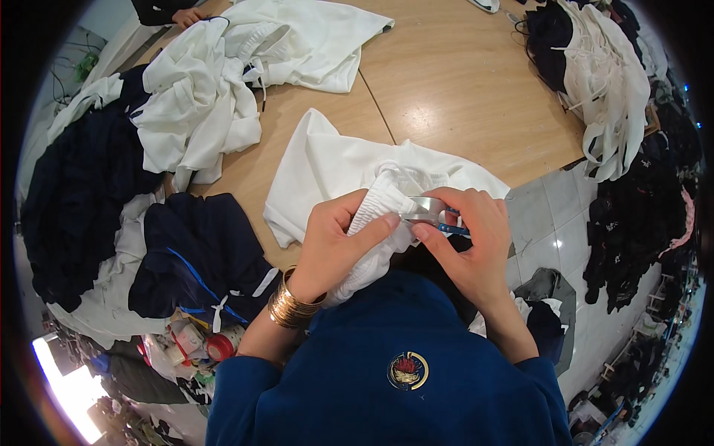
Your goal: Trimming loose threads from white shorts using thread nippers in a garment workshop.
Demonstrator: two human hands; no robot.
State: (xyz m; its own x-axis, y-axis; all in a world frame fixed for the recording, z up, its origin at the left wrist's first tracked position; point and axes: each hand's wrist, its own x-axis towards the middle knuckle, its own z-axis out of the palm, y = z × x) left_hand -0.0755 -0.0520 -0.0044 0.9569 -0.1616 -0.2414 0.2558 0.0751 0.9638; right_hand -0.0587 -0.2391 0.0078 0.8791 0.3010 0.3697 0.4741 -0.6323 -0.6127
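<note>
A white garment (327, 160) with a gathered elastic waistband (381, 199) lies partly on the table and hangs over its near edge towards me. My left hand (338, 241) is closed on the waistband, the thumb pressed along it. In my right hand (476, 241) is a small metal hand tool (426, 210) with blue handles, which looks like thread snips. Fingers and thumb are wrapped round it. Its tip meets the waistband beside my left thumb. Fabric and fingers hide the exact spot where the tip touches.
On the wooden table (476, 74), white garments (201, 97) are heaped at the far left, where another person's hand (190, 16) rests. Navy garments (197, 253) lie nearer on the left. Cream and dark clothes (602, 82) hang at the far right, above a tiled floor (550, 204).
</note>
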